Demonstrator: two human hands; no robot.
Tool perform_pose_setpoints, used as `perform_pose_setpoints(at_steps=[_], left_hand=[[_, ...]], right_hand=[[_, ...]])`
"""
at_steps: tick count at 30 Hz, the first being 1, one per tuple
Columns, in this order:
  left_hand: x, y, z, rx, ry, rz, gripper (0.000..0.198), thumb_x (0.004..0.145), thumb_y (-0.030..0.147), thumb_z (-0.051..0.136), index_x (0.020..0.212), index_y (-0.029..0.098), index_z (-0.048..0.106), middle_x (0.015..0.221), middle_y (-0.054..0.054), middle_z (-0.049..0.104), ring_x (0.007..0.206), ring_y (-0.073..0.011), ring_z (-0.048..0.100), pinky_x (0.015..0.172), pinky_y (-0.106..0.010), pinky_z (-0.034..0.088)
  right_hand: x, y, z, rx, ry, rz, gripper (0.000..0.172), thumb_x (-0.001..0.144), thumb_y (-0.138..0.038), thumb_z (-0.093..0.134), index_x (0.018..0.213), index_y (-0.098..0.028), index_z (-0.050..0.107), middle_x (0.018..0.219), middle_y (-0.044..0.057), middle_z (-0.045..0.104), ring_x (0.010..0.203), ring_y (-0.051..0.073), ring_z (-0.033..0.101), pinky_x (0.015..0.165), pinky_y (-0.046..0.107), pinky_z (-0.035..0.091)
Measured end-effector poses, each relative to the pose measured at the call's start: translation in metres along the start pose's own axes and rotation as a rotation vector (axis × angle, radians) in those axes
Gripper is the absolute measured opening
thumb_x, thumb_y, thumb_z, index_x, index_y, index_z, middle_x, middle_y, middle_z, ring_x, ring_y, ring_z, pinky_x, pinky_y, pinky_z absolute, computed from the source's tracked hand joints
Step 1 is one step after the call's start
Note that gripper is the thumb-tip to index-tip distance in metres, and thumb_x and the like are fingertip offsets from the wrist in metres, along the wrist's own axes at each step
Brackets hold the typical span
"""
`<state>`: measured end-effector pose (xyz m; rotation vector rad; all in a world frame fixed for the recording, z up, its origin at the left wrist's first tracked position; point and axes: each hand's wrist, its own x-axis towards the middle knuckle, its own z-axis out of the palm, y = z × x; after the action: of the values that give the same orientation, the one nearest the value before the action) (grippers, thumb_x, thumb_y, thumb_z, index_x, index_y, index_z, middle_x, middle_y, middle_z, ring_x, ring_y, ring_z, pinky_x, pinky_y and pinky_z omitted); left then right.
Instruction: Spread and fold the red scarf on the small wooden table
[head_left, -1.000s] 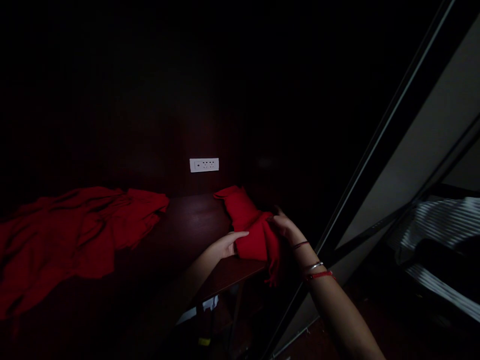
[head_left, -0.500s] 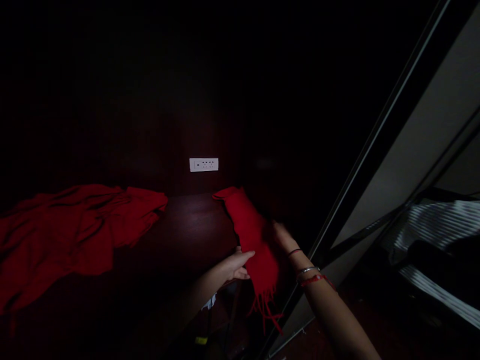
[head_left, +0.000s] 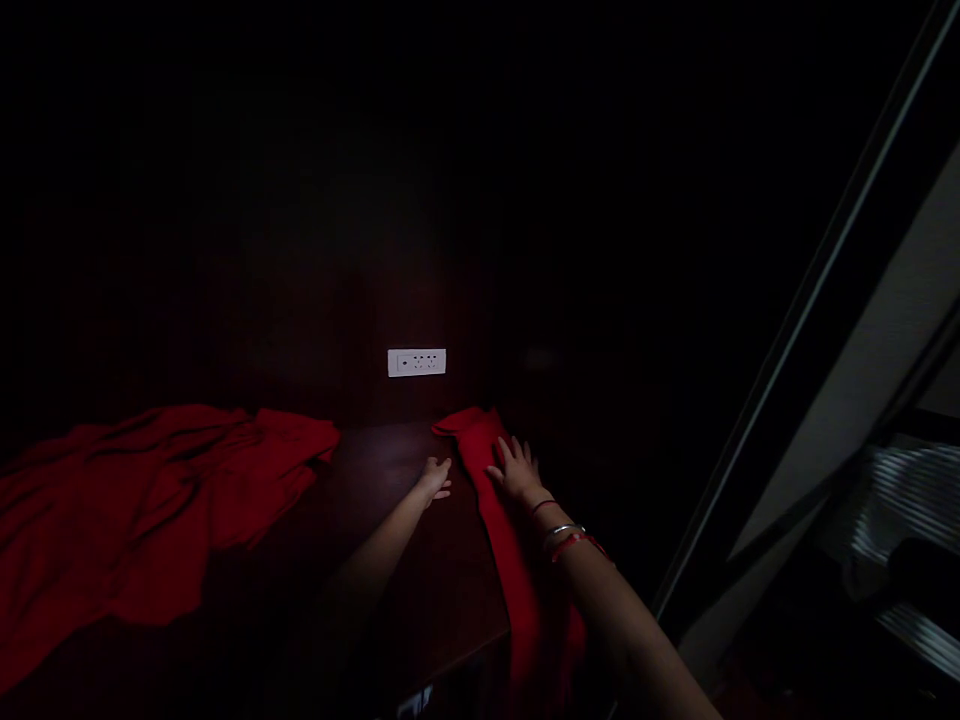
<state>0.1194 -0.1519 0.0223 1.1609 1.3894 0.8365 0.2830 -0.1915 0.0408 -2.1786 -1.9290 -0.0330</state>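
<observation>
A folded red scarf [head_left: 491, 510] lies along the right side of the dark wooden tabletop [head_left: 442, 580] and hangs over its front edge. My right hand [head_left: 517, 468] rests on the scarf's far part with its fingers spread. Just left of the scarf, my left hand [head_left: 435, 480] hovers over or near the wood, fingers apart, holding nothing. The scarf's lower end runs out of the picture at the bottom. A large crumpled red cloth [head_left: 165, 500] spreads across the left of the tabletop.
A white socket panel [head_left: 417, 362] sits on the dark wall behind the tabletop. To the right stands a slanting dark frame edge [head_left: 810, 290]. Beyond it is a striped cloth [head_left: 915, 500]. The room is very dim.
Both hands have moved farther in toward the wall. My left hand has come off the scarf's edge, and my right hand has gone from its right side onto it. The view has tilted up slightly.
</observation>
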Motion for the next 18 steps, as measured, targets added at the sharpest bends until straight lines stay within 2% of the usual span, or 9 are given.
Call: perform_pose_setpoints(at_steps=[5,10,12,14,18], left_hand=[[0.061,0.010,-0.005,-0.151,0.034,0.030,0.028,0.083,0.033,0.037,0.106,0.018,0.037,0.108,-0.013,0.049,0.087,-0.0148,0.056,0.062,-0.022,0.047],[0.116,0.030,-0.002,-0.222,-0.013,0.082,0.024,0.082,0.032,0.036,0.102,0.019,0.041,0.106,-0.011,0.053,0.087,-0.0161,0.056,0.064,-0.024,0.045],[0.132,0.041,0.000,-0.230,-0.040,0.130,0.024,0.082,0.032,0.035,0.103,0.022,0.041,0.105,-0.008,0.055,0.087,-0.0157,0.056,0.067,-0.026,0.045],[0.145,0.050,0.002,-0.216,-0.055,0.185,0.025,0.083,0.031,0.032,0.105,0.024,0.041,0.105,-0.005,0.056,0.088,-0.0151,0.055,0.069,-0.029,0.044],[0.161,0.053,0.000,-0.100,-0.009,0.283,0.030,0.082,0.021,0.031,0.110,0.024,0.040,0.106,-0.003,0.056,0.092,-0.0127,0.053,0.073,-0.027,0.042]], right_hand=[[0.044,-0.013,0.017,0.018,-0.031,-0.033,0.077,0.069,-0.063,0.037,0.132,-0.028,0.011,0.139,0.009,0.004,0.122,0.037,0.001,0.090,0.056,0.011],[0.062,-0.040,0.029,-0.015,-0.019,-0.061,0.096,0.059,-0.064,0.049,0.133,-0.021,0.007,0.138,0.016,0.003,0.122,0.039,-0.001,0.089,0.060,0.005],[0.067,-0.049,0.036,-0.051,-0.048,-0.005,0.098,0.057,-0.052,0.059,0.133,-0.018,0.008,0.137,0.019,0.007,0.121,0.041,0.005,0.088,0.061,0.007],[0.073,-0.051,0.039,-0.048,-0.066,0.074,0.091,0.060,-0.038,0.061,0.133,-0.016,0.011,0.135,0.021,0.015,0.119,0.041,0.016,0.086,0.059,0.016],[0.087,-0.033,0.031,0.146,-0.092,0.085,0.075,0.071,-0.028,0.051,0.132,-0.009,0.011,0.125,0.025,0.034,0.106,0.032,0.043,0.078,0.042,0.038]])
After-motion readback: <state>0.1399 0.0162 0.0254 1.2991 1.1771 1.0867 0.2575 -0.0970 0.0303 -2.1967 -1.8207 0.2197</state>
